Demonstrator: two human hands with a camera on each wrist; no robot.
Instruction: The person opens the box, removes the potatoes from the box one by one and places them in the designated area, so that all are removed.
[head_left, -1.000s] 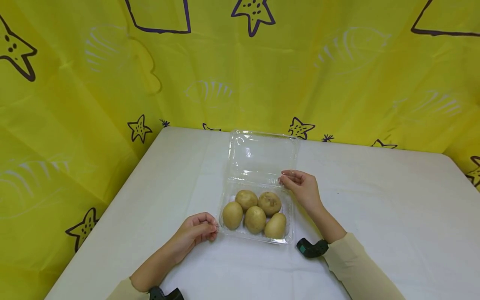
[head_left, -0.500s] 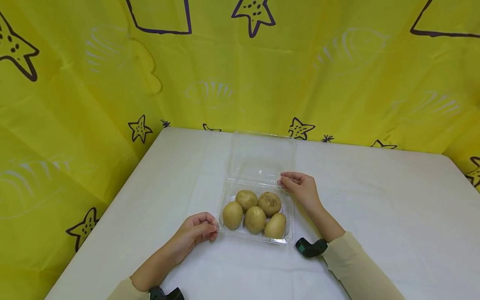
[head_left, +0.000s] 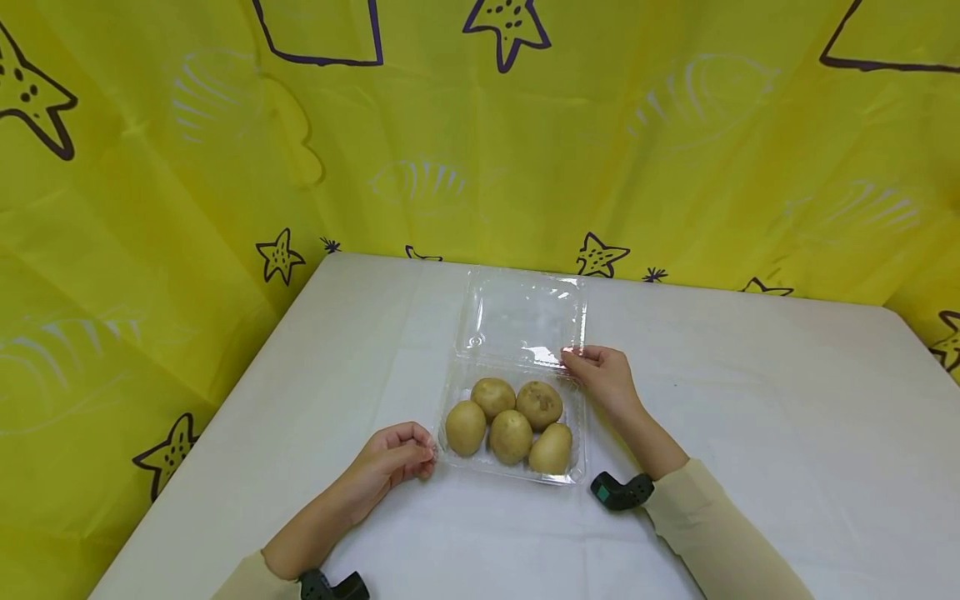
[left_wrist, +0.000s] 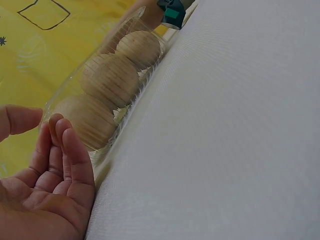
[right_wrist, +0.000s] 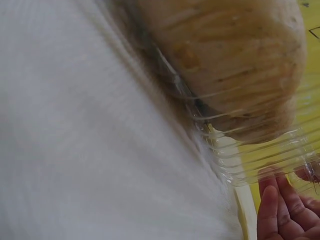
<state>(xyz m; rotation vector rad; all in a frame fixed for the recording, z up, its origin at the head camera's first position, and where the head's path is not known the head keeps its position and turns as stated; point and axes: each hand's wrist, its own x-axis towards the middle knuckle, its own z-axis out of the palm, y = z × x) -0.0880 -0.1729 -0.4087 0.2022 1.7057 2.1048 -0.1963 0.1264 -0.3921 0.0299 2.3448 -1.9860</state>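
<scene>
A clear plastic clamshell container point(head_left: 510, 473) sits on the white table in the head view, its hinged lid point(head_left: 521, 312) swung up behind the base. Inside the base lie several potatoes point(head_left: 511, 437), pale brown and rounded, packed close together. My left hand point(head_left: 393, 457) pinches the rim at the container's front left corner, thumb and fingertips meeting on the thin edge. At the back right corner, by the hinge, my right hand point(head_left: 606, 379) holds the plastic between thumb and fingers. The right wrist view shows fingers point(right_wrist: 282, 210) against the ribbed wall, below a potato point(right_wrist: 240, 65).
The white-covered table point(head_left: 750, 400) spreads to both sides. Behind it and on the left hangs a yellow curtain point(head_left: 480, 125) with starfish and fish drawings. Dark wrist devices point(head_left: 622, 492) sit on both wrists, by beige sleeves point(head_left: 720, 529).
The lid has changed its tilt, with its right edge shifted left and its glints moved. My right hand has shifted slightly. The left hand, base and potatoes stay in place.
</scene>
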